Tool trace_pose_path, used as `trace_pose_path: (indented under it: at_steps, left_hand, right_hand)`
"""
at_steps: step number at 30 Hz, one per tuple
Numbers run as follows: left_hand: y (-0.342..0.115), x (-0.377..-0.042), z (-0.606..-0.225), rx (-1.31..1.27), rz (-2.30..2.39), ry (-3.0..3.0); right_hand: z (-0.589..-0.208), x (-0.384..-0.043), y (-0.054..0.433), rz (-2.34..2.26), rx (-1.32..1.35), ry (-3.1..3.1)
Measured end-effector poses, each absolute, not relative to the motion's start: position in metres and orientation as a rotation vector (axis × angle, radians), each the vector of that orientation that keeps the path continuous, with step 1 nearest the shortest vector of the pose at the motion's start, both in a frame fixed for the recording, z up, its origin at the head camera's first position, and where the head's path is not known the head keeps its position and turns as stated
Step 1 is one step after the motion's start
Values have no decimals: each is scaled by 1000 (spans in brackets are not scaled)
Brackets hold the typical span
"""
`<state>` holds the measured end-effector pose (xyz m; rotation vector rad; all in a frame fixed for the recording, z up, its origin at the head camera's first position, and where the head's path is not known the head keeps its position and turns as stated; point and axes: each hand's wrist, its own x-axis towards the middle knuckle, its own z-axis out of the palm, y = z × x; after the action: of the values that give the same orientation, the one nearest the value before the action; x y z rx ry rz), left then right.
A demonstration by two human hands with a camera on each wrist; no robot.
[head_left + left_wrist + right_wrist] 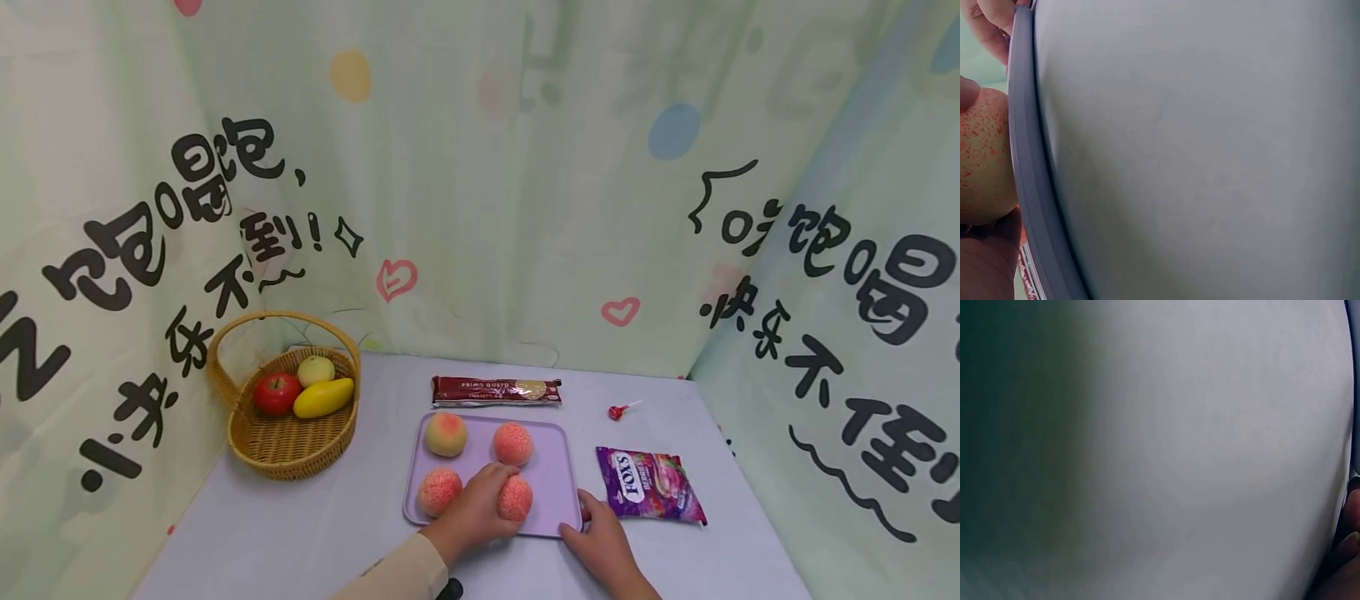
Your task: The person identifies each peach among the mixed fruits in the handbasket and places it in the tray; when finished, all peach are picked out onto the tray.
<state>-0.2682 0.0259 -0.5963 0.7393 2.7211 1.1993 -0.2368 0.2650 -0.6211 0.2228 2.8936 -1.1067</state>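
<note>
My left hand [480,504] grips a pink, speckled peach [515,500] at the front right of a lilac tray [551,467]. In the left wrist view this peach [985,156] shows between thumb and fingers, close to the tray's rim [1029,150]. Whether it touches the tray is hard to tell. My right hand [603,542] holds the tray's front right corner, its thumb at the front edge and fingers along the side. Also on the tray are a pink peach [439,492] at front left, another pink peach [513,443] behind, and a yellowish peach [446,434] at back left.
A wicker basket [292,454] at the left holds a tomato [277,393], a yellow mango-like fruit [324,398] and a pale round fruit [316,370]. Behind the tray lies a brown packet [497,391]. A red lollipop [617,412] and a purple Foxs bag [651,485] lie right.
</note>
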Motion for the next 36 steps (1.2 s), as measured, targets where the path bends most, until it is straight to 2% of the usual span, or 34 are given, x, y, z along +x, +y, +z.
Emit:
trace_pose_path:
  at_steps: [36]
  left_hand:
    - [28,-273,-597,603,1219,2625]
  right_hand:
    - [-625,-243,263,-1069,219,2882]
